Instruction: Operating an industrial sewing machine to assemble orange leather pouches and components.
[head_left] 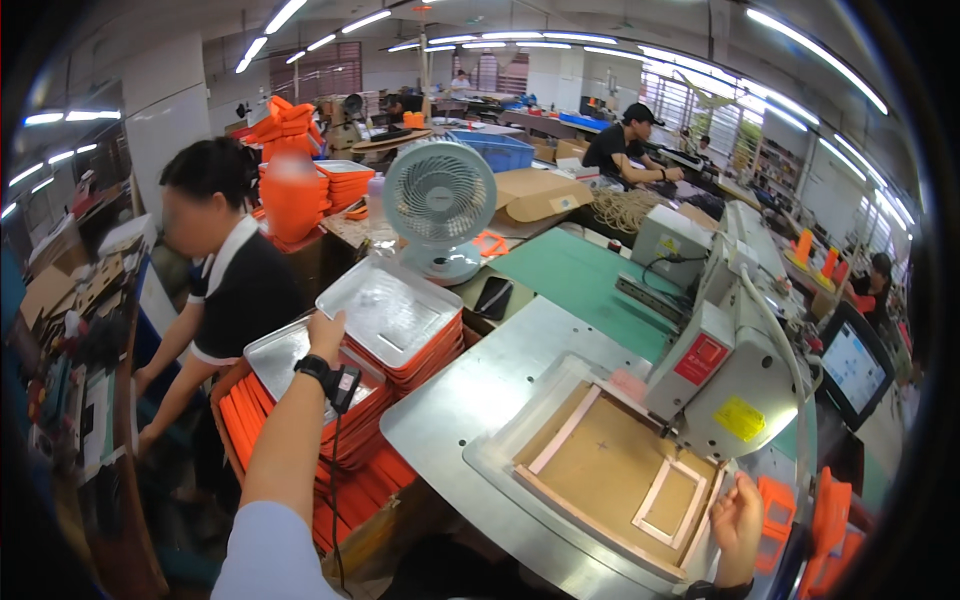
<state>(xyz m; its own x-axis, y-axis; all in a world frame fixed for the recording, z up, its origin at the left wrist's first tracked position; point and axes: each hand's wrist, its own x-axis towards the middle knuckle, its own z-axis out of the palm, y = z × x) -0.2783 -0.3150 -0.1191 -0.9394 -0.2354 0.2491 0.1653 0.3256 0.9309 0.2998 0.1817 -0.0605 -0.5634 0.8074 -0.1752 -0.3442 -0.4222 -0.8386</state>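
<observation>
My left arm reaches to the stacked orange pieces with silver faces. My left hand [325, 335] is closed at the near left corner of the top silver-faced panel [390, 310], its fingertips partly hidden. Below and left of it is another silver-faced panel [275, 352] on a neighbouring stack. My right hand [737, 515] is beside the right edge of a flat brown template [600, 480], fingers loosely bent and apart, nothing visible in them. Pale strips border the template, and a small rectangular frame [670, 497] lies on it. The template rests under the head of a grey sewing machine [735, 400].
A metal work plate [500, 375] extends left of the template. Behind it stand a grey fan [440, 200], a phone [493, 298] and an open cardboard box [530, 195]. A monitor [855, 365] and orange pieces [825, 520] are at right. A co-worker [245, 290] bends close on the left.
</observation>
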